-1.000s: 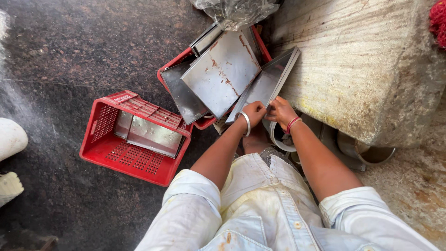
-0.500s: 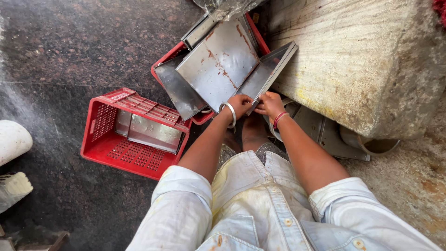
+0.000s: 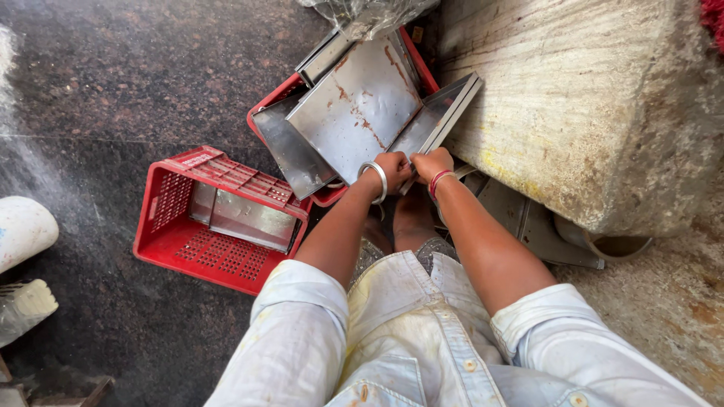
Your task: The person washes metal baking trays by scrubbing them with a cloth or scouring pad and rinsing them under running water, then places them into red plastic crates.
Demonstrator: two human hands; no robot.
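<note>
My left hand [image 3: 393,169], with a silver bangle at the wrist, and my right hand [image 3: 431,163], with a red thread band, meet at the near edge of a tilted steel tray [image 3: 436,119]. Both hands grip that tray's lower corner. Beside it lie other flat steel trays [image 3: 354,105], stained with rust, stacked in a red plastic crate [image 3: 265,106]. A second red crate [image 3: 219,218] stands to the left with one steel tray [image 3: 249,220] leaning inside it.
A big rough stone block [image 3: 588,105] fills the right side, with metal pieces [image 3: 528,226] under its edge. Crinkled clear plastic [image 3: 369,11] lies at the top. White objects [image 3: 23,234] sit at the far left on the dark speckled floor.
My two hands have drawn together on the tilted tray's corner, and the tray has shifted slightly. The view moved a little closer over the crates.
</note>
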